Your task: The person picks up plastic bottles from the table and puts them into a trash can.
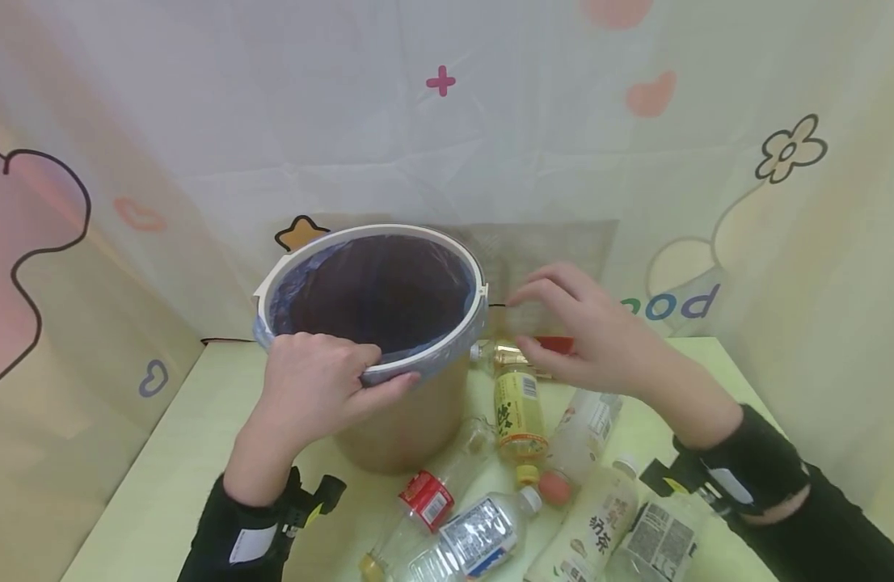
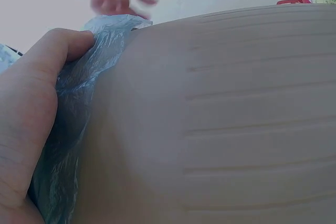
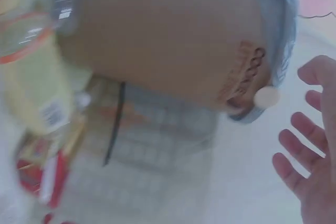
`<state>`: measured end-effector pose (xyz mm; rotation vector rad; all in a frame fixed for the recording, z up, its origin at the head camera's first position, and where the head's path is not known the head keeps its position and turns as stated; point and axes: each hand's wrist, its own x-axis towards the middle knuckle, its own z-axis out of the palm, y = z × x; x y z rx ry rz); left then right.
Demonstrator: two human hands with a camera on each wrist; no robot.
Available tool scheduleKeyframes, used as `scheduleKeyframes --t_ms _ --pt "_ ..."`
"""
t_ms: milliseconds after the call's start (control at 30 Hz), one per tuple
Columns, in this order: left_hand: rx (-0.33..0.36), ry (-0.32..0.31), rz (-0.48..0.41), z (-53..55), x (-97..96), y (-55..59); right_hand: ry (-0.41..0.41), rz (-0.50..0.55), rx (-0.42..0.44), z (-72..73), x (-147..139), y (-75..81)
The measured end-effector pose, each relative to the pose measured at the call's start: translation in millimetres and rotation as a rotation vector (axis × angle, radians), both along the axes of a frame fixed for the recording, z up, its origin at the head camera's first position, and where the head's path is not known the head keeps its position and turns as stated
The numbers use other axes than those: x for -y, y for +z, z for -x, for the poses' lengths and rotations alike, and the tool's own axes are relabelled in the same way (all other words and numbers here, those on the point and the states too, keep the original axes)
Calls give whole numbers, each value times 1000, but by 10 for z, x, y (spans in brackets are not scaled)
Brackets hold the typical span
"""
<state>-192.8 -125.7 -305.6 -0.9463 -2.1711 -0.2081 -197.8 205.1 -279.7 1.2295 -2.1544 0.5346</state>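
Observation:
A beige trash can (image 1: 411, 420) with a white rim ring (image 1: 389, 229) stands on the table, lined with a bluish plastic bag (image 1: 447, 356) folded over its edge. My left hand (image 1: 312, 384) grips the front rim, thumb outside over the bag and fingers hidden inside. In the left wrist view the thumb presses the bag (image 2: 102, 59) against the can's wall (image 2: 210, 114). Just right of the rim, my right hand (image 1: 588, 331) hangs in the air, fingers loosely bent and holding nothing. The right wrist view, somewhat blurred, has that hand (image 3: 315, 150) apart from the can.
Several plastic bottles lie in front and to the right: a red-labelled bottle (image 1: 427, 501), a clear bottle (image 1: 483, 533), a yellow-labelled bottle (image 1: 520, 408), a milk tea bottle (image 1: 596, 525) and others. A red item (image 1: 556, 344) lies behind them. A patterned curtain (image 1: 389, 121) hangs behind the table.

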Motion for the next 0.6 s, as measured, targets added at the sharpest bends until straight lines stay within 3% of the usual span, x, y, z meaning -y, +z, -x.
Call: scheduleKeyframes --t_ms 167,300,467,600 --pt "1 6 -4 -10 -7 4 -45 -63 44 -127 -330 -271" --pt "7 9 -4 -12 -6 9 -101 -83 75 -107 -488 -473" --pt "13 15 6 -9 0 9 -191 -111 136 59 -616 -692" --pt "17 17 10 -12 0 5 -316 -162 273 262 -673 -858"
